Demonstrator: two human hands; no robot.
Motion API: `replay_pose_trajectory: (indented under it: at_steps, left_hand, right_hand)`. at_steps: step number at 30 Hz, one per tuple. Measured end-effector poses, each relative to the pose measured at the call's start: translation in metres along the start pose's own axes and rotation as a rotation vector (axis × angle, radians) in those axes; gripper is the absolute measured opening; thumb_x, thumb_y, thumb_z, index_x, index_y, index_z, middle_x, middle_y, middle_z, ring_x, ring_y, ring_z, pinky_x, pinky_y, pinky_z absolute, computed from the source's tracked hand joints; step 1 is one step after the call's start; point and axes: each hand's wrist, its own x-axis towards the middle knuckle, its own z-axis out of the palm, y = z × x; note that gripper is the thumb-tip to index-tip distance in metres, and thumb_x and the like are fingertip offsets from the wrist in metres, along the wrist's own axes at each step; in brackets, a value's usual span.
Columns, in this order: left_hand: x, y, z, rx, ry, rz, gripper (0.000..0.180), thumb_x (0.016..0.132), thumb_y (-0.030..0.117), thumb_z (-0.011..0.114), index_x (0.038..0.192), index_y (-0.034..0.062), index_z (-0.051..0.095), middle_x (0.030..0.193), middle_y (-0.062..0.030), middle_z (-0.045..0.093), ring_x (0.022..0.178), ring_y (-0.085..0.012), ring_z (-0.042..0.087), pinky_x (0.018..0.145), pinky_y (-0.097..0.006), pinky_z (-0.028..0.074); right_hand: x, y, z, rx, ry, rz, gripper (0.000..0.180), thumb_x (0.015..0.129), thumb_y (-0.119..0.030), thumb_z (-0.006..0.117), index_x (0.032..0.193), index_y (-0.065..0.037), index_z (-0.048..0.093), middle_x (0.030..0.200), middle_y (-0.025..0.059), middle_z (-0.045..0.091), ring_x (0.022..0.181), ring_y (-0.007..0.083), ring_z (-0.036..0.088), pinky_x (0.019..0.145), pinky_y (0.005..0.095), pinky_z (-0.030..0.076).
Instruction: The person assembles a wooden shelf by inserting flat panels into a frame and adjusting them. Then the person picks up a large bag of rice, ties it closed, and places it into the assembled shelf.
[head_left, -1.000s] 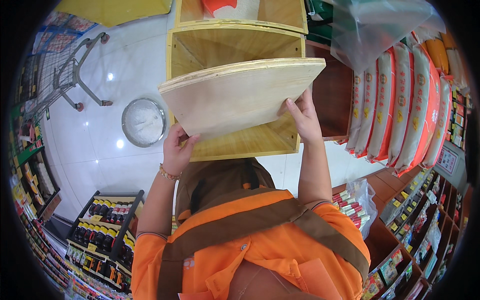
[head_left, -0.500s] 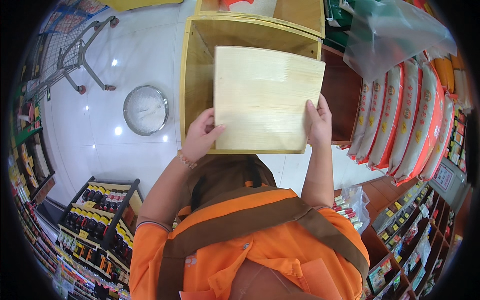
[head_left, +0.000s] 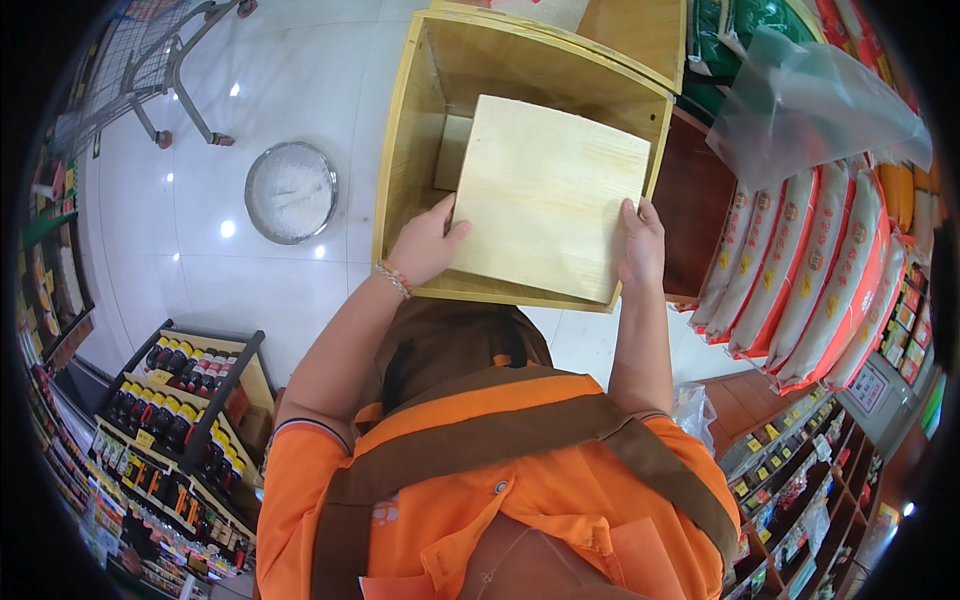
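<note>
A pale wooden board [head_left: 555, 200] is held between my two hands, tilted over an open wooden bin [head_left: 405, 130]. My left hand [head_left: 428, 242] grips the board's left edge, thumb on top and fingers beneath. On the opposite edge, my right hand [head_left: 642, 243] pinches it near the lower right corner, fingers partly hidden behind. Through the gap left of the board, part of the bin's inside shows, with a lighter wooden piece [head_left: 453, 152] low in it. The rest of the inside is covered by the board.
Several red and white sacks [head_left: 820, 270] stand to the right, under a clear plastic sheet [head_left: 815, 100]. A round metal pan with white powder [head_left: 291, 192] lies on the tiled floor at left. Beyond it is a shopping cart [head_left: 150, 75]; a bottle rack [head_left: 175, 400] stands nearer.
The board has turned slightly clockwise and its left edge has shifted right, baring more of the bin's inside. My left hand has moved right and a little up with it.
</note>
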Motion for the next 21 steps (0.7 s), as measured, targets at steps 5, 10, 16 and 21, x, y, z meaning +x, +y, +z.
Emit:
replay_pose_trajectory:
  at_steps: [5,10,16,21]
  left_hand:
    - [-0.017,0.020,-0.016,0.458,0.438,0.429,0.042,0.090,0.013,0.065,0.129,0.0011,0.056,0.126,-0.0187,0.061,0.112,-0.0360,0.060,0.097,-0.042,0.048]
    - [-0.009,0.025,-0.050,0.581,0.754,0.490,0.038,0.088,0.009,0.066,0.124,0.0018,0.058,0.126,-0.0159,0.059,0.111,-0.0342,0.057,0.094,-0.041,0.049]
    - [-0.022,0.032,-0.052,-0.044,0.367,0.002,0.041,0.096,0.027,0.062,0.126,-0.0007,0.056,0.126,-0.0179,0.059,0.115,-0.0283,0.057,0.097,-0.041,0.046]
    - [-0.010,0.059,-0.033,-1.088,-0.083,-0.303,0.070,0.099,0.059,0.037,0.129,-0.0024,0.053,0.124,-0.0157,0.062,0.110,-0.0249,0.062,0.100,-0.039,0.045]
  right_hand:
    - [0.022,0.013,0.017,-0.254,0.054,-0.202,0.024,0.099,-0.011,0.054,0.117,0.004,0.058,0.098,0.0067,0.065,0.083,0.0103,0.056,0.075,0.0270,0.047]
    - [0.057,0.047,0.054,-0.575,0.118,-0.215,0.026,0.096,-0.011,0.058,0.118,0.002,0.057,0.095,0.0101,0.066,0.081,0.0160,0.059,0.076,0.0305,0.048]
    - [0.018,0.040,0.056,-0.615,0.032,-0.488,0.026,0.096,-0.011,0.057,0.120,0.001,0.056,0.091,0.0108,0.064,0.078,0.0164,0.058,0.074,0.0299,0.048]
    - [-0.052,0.012,0.046,-0.951,-0.170,-0.895,0.029,0.085,0.000,0.062,0.114,-0.004,0.065,0.095,0.0097,0.062,0.091,0.0228,0.063,0.096,0.0424,0.044]
